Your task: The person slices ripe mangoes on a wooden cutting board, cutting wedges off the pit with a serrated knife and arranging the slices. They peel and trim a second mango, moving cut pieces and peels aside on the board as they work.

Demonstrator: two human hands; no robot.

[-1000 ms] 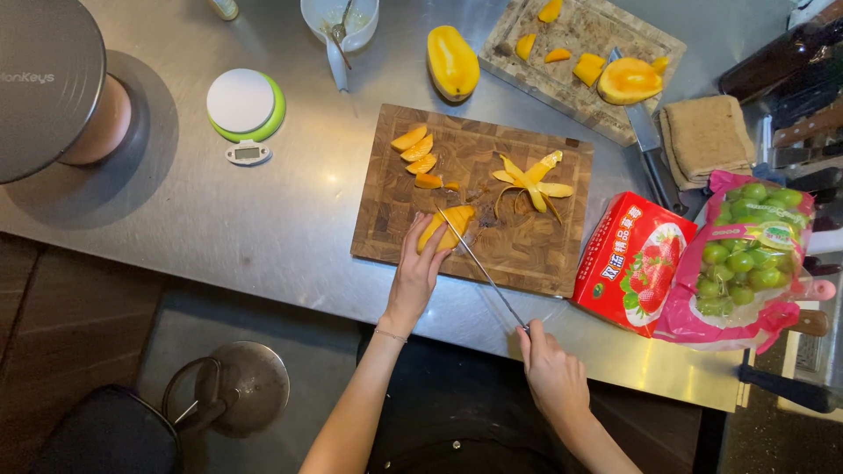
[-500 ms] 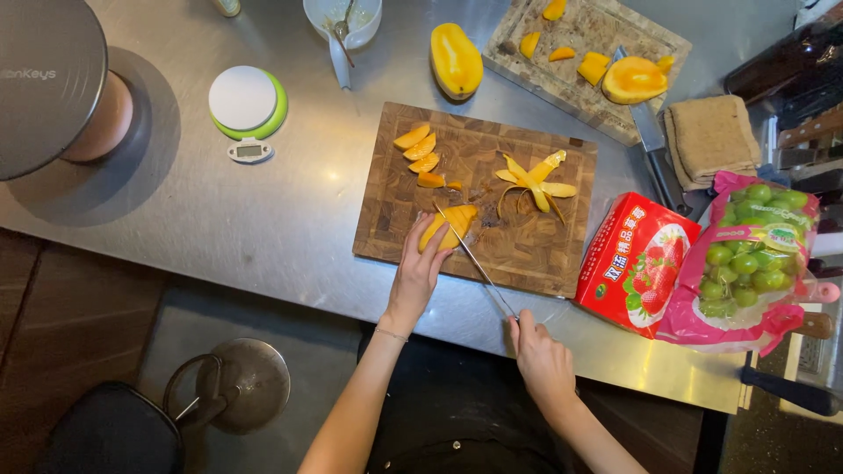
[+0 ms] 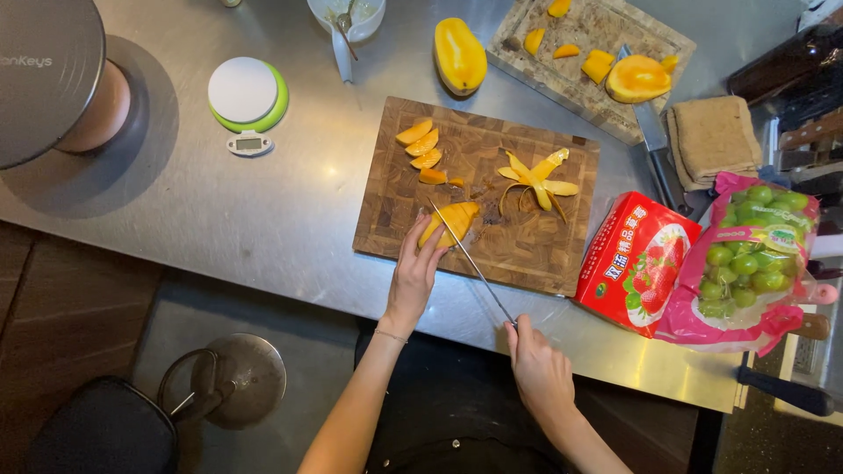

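Note:
A dark wooden cutting board [image 3: 536, 254] lies on the steel counter. My left hand [image 3: 414, 274] presses its fingertips on a yellow mango piece [image 3: 453, 219] at the board's near edge. My right hand [image 3: 537, 369] grips the handle of a long thin knife [image 3: 471, 260], whose blade slants up-left across the mango piece. Several cut mango slices [image 3: 421, 147] sit at the board's far left, and a splayed pile of mango peel [image 3: 537, 175] lies in its middle.
A second board [image 3: 590, 88] at the back holds mango chunks, a half mango [image 3: 637, 77] and another knife [image 3: 652, 132]. A peeled mango [image 3: 459, 54], a bowl [image 3: 351, 13], a kitchen scale [image 3: 248, 98], folded cloths [image 3: 713, 139], a red strawberry box [image 3: 634, 260] and a bag of green grapes [image 3: 752, 256] surround it.
The knife blade has slid along the mango piece and my right hand has shifted slightly. My left hand stays pressed on the fruit.

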